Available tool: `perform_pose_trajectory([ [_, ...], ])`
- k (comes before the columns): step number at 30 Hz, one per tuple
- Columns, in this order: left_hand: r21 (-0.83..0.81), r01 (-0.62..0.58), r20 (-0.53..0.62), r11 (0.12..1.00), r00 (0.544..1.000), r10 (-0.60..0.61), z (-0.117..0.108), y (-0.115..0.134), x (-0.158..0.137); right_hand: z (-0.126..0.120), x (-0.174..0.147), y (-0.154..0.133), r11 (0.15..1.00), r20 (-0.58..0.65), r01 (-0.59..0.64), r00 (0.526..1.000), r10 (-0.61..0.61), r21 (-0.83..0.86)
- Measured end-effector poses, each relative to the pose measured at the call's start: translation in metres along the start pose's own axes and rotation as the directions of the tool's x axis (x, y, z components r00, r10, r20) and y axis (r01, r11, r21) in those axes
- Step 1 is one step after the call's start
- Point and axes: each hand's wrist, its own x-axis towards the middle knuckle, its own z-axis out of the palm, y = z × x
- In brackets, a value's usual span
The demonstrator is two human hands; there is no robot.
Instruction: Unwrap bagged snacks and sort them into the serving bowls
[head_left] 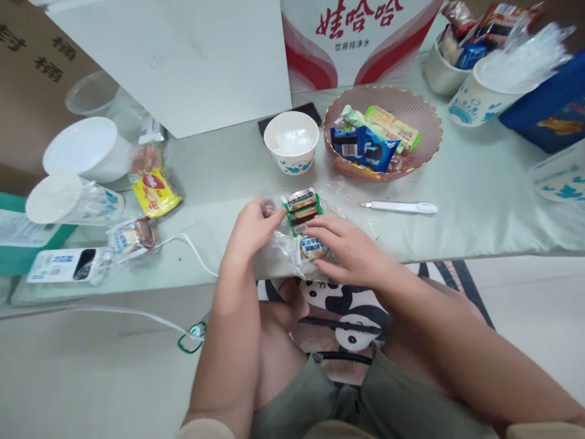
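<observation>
A green-edged snack packet [302, 210] with dark and tan bars printed on it lies on a crinkled clear plastic bag [286, 247] near the table's front edge. Just below it is a round biscuit packet [313, 247] with blue lettering. My left hand [253, 228] is at the green packet's left side, its thumb stretched to the packet's edge and its other fingers loosely bent. From the right, my right hand [350, 249] spans the biscuit packet, fingertips above and thumb below. Its fingers partly cover both packets.
A white paper bowl [291, 137] and a pink ribbed bowl [340, 164] of snacks stand behind. A white utility knife [400, 207] lies right. Leftward are paper cups, a yellow snack packet [156, 192], a white device [64, 265] and a cable [196, 250]. Boxes line the back.
</observation>
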Motion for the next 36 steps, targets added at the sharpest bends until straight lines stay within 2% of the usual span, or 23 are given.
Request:
perform_pose_trajectory([
  [3, -0.084, -0.067, 0.067, 0.994, 0.995, 0.073, 0.002, 0.003, 0.000, 0.007, -0.005, 0.001, 0.998, 0.079, -0.032, 0.996, 0.037, -0.063],
  [7, -0.313, -0.132, -0.001, 0.941, 0.990, 0.139, 0.007, 0.013, -0.004, 0.013, -0.009, 0.006, 0.993, 0.040, -0.072, 0.996, 0.076, -0.088],
  [10, -0.533, -0.053, 0.080, 0.844, 0.990, 0.113, 0.011, 0.021, -0.008, 0.015, -0.007, 0.011, 0.994, -0.033, -0.096, 0.995, 0.094, -0.052],
  [13, -0.652, 0.035, 0.183, 0.757, 0.977, 0.112, 0.016, 0.028, -0.011, 0.014, -0.005, 0.015, 0.993, -0.095, -0.117, 0.989, 0.116, -0.014],
  [17, -0.719, 0.099, 0.226, 0.688, 0.969, 0.097, 0.021, 0.033, -0.015, 0.014, -0.004, 0.016, 0.991, -0.129, -0.132, 0.982, 0.135, 0.032],
  [22, -0.791, 0.210, 0.312, 0.574, 0.946, 0.084, 0.027, 0.038, -0.019, 0.018, 0.000, 0.017, 0.968, -0.138, -0.240, 0.959, 0.248, 0.074],
  [25, -0.810, 0.231, 0.327, 0.538, 0.941, 0.088, 0.031, 0.039, -0.020, 0.020, 0.004, 0.019, 0.959, -0.129, -0.276, 0.950, 0.283, 0.072],
  [30, -0.829, 0.219, 0.306, 0.515, 0.948, 0.089, 0.033, 0.044, -0.023, 0.018, 0.007, 0.027, 0.966, -0.134, -0.236, 0.959, 0.249, 0.103],
  [34, -0.855, 0.295, 0.345, 0.427, 0.938, 0.042, 0.030, 0.051, -0.026, 0.017, 0.003, 0.033, 0.971, -0.211, -0.162, 0.957, 0.198, 0.175],
  [36, -0.875, 0.298, 0.334, 0.381, 0.942, 0.032, 0.029, 0.053, -0.028, 0.018, 0.002, 0.033, 0.956, -0.261, -0.156, 0.940, 0.221, 0.248],
])
